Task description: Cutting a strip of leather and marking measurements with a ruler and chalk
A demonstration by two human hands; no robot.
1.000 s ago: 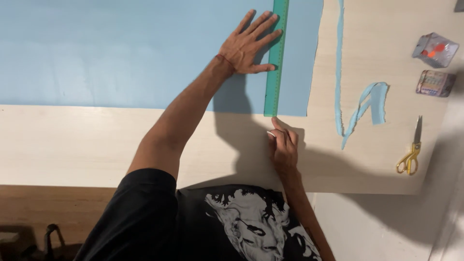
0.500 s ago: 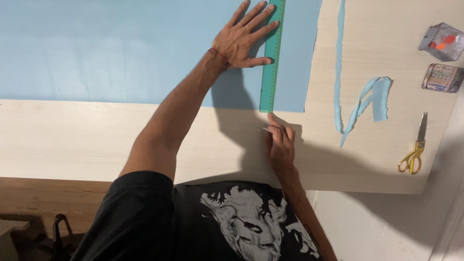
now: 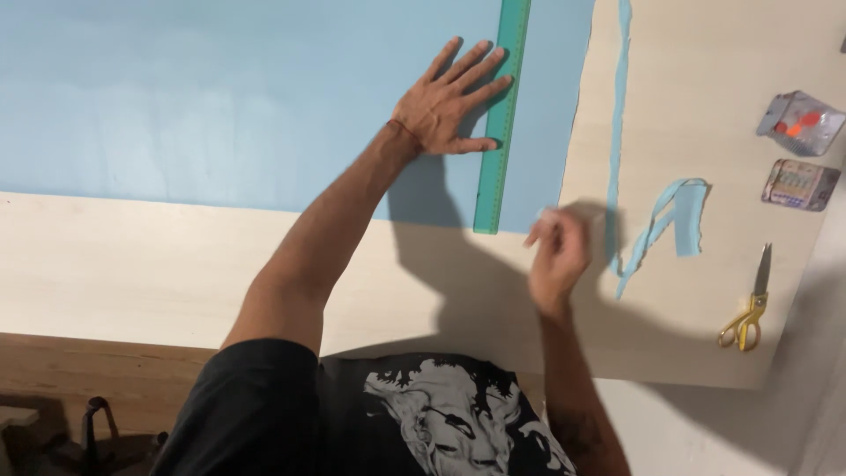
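My left hand [image 3: 445, 101] lies flat with fingers spread on a large light-blue sheet [image 3: 220, 97], its fingertips pressing a long green ruler [image 3: 502, 159] that runs up and down near the sheet's right edge. My right hand [image 3: 557, 251] is raised just right of the ruler's lower end, by the sheet's bottom right corner. It is blurred, with the fingers drawn together around something small and pale; what it is cannot be made out.
The pale wooden table [image 3: 132, 264] carries a thin blue strip [image 3: 619, 132] and a curled blue offcut [image 3: 670, 211] right of the sheet. Yellow-handled scissors [image 3: 749, 308] and two small clear packets [image 3: 797, 119] [image 3: 799, 183] lie near the right edge.
My right hand has lifted off the table at the ruler's lower end and swung right and up. My left hand stays pressed on the ruler.
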